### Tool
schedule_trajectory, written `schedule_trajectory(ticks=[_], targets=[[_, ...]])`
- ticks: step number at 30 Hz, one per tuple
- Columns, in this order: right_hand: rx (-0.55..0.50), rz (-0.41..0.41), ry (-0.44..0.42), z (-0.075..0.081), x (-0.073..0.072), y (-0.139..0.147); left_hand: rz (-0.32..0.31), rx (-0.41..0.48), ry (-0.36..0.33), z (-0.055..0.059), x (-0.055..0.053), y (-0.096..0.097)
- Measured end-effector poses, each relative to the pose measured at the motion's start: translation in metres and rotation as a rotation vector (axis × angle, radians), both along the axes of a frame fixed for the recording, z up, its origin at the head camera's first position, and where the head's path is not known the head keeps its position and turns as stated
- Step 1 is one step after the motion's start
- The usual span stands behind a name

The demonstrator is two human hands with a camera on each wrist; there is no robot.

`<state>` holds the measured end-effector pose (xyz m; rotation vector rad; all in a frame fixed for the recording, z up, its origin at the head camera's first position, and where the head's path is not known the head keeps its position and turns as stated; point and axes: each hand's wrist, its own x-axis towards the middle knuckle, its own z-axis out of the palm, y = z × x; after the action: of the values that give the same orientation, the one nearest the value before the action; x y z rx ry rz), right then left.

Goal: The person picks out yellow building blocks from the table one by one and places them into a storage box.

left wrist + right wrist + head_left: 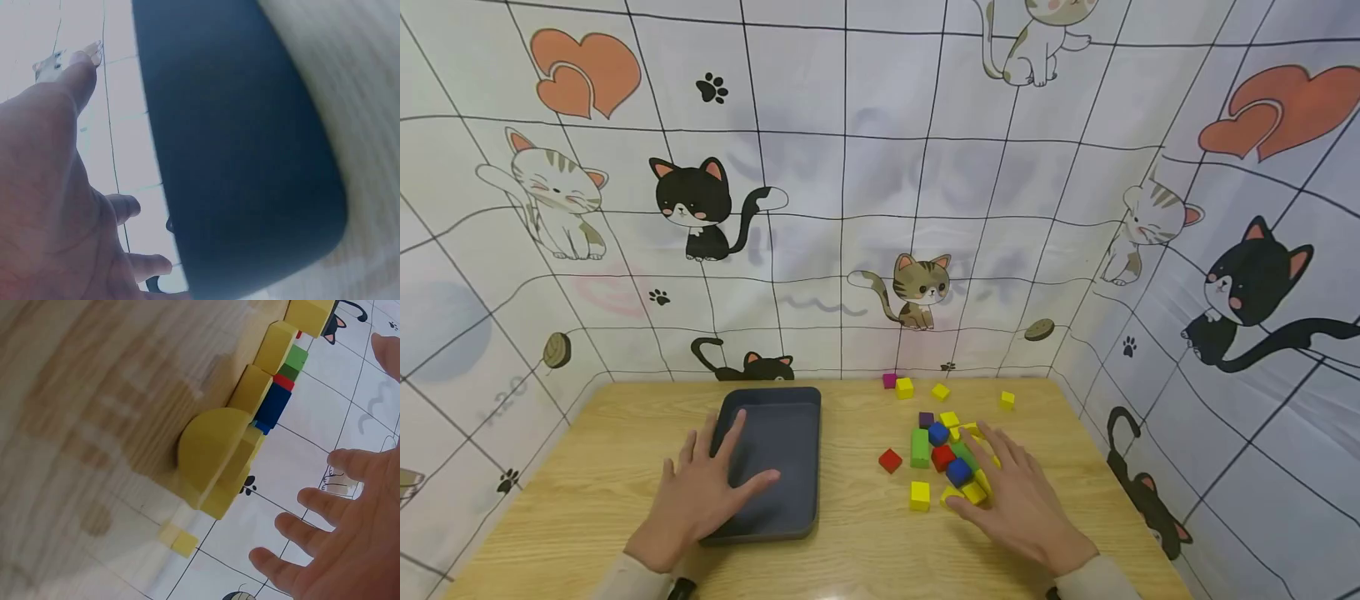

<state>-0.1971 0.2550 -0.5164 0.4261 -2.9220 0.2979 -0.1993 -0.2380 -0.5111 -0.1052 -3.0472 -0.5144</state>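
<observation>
My left hand [700,492], fingers spread, hovers over the left side of a dark grey tray [778,467] and holds nothing. In the left wrist view the tray's outer wall [237,150] fills the middle beside that hand. My right hand [1018,500] is spread above the right side of a cluster of coloured blocks, covering part of it. Around it lie a blue cube [958,472], a red block [943,457], a green block [920,448] and several yellow blocks. A yellow half-round block [212,450] shows near that hand in the right wrist view.
A red cube [891,461] and a yellow cube [920,496] sit left of the cluster. Farther back are a magenta cube [890,381] and a few yellow cubes, one [1007,400] near the far right. Cat-printed cloth [805,183] surrounds the wooden table [857,533].
</observation>
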Motion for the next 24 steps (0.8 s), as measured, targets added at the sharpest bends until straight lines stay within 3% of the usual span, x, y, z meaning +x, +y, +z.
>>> schedule_trajectory(ticks=[10,24], targets=[[-0.041,0.061,0.002,0.004,-0.005,-0.009,0.018,0.08,-0.104,0.01,-0.017,-0.021],[-0.073,0.069,-0.13,0.005,-0.012,-0.028,0.02,0.105,-0.125,0.017,-0.037,-0.029]])
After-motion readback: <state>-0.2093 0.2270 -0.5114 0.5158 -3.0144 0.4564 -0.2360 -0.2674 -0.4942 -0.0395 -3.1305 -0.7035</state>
